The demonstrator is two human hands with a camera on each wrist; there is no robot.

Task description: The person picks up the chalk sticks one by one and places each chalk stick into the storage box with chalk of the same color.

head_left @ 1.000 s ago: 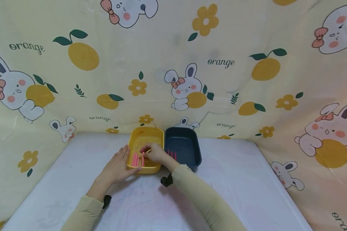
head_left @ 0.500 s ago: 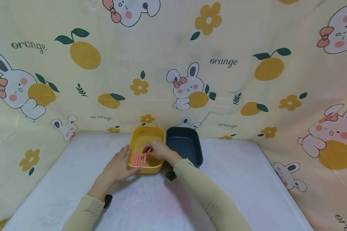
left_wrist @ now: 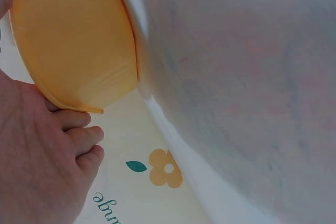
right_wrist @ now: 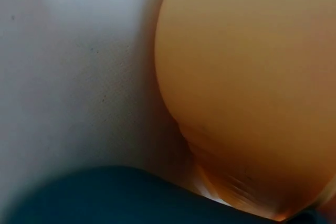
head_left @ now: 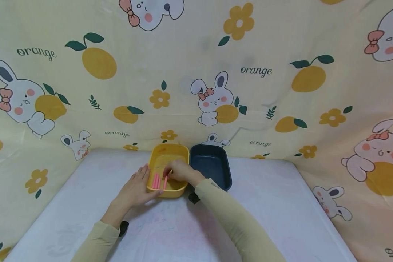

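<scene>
In the head view, my left hand (head_left: 134,187) lies along the left side of the yellow tray (head_left: 153,160), its thumb at the near rim. The left wrist view shows those fingers (left_wrist: 84,140) against the tray's outer wall. Inside, my right hand (head_left: 179,171) pinches the upper end of a slim pink stick (head_left: 165,183). Several more pink sticks (head_left: 156,181) lie side by side to its left. A dark blue tray (head_left: 213,167) stands against the yellow one on the right. My right fingertips are out of the right wrist view, which shows the yellow tray's wall (right_wrist: 247,77).
Both trays stand near the back of a white-covered table (head_left: 183,233). A printed cloth (head_left: 183,43) hangs behind. My right forearm (head_left: 232,214) crosses the near left corner of the dark blue tray.
My right wrist has risen slightly and now covers the pink sticks seen earlier in the dark blue tray. The pinched stick and my left hand stay nearly in place; the whole view shifts slightly.
</scene>
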